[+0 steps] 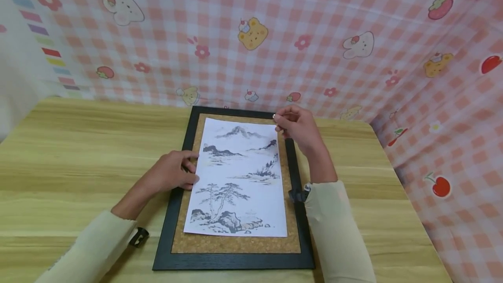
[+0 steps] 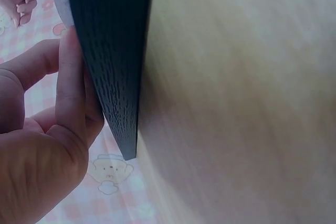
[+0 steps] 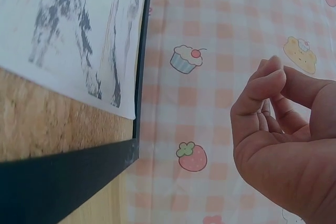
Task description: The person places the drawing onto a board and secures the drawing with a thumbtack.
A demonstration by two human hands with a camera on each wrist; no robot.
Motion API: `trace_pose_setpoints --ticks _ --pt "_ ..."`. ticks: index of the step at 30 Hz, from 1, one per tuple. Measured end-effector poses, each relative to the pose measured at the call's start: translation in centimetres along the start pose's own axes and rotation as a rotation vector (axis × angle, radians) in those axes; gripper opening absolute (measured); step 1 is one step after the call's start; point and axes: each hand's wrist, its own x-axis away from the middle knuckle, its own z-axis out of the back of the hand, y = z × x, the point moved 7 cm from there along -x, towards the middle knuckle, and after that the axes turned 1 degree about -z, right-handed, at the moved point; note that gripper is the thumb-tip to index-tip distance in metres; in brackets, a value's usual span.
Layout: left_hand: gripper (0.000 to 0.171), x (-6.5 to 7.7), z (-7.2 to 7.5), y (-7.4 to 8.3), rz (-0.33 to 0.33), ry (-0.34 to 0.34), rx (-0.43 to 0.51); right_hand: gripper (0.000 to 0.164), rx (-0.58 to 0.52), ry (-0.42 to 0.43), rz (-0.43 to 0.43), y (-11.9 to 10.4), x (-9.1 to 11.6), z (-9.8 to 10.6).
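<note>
A white sheet of paper (image 1: 239,165) with an ink landscape lies on a cork board (image 1: 235,244) in a black frame (image 1: 235,261). My left hand (image 1: 173,170) reaches over the frame's left side, thumb and forefinger spread apart and touching the paper's left edge. Near the top right corner of the board, my right hand (image 1: 297,125) pinches a small silvery pin (image 1: 274,116) between thumb and forefinger. The pin is too small to make out fully, and the fingers hide it in the right wrist view. That hand (image 3: 283,124) is raised off the board.
The framed board lies on a light wooden table (image 1: 86,156). Behind it hangs a pink checked cloth (image 1: 220,73) with cartoon prints, which continues along the right side. A dark wrist strap (image 1: 139,237) sits at my left cuff.
</note>
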Motion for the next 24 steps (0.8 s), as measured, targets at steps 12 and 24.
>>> trace_pose_setpoints --ticks 12,24 --pt "0.066 0.0 0.1 -0.1 0.005 0.006 0.015 0.015 -0.041 -0.012 -0.059 0.3 -0.9 -1.2" --pt "0.067 -0.1 0.0 -0.1 0.003 0.002 0.024 0.015 -0.079 -0.02 -0.068 0.6 -1.5 -2.3"
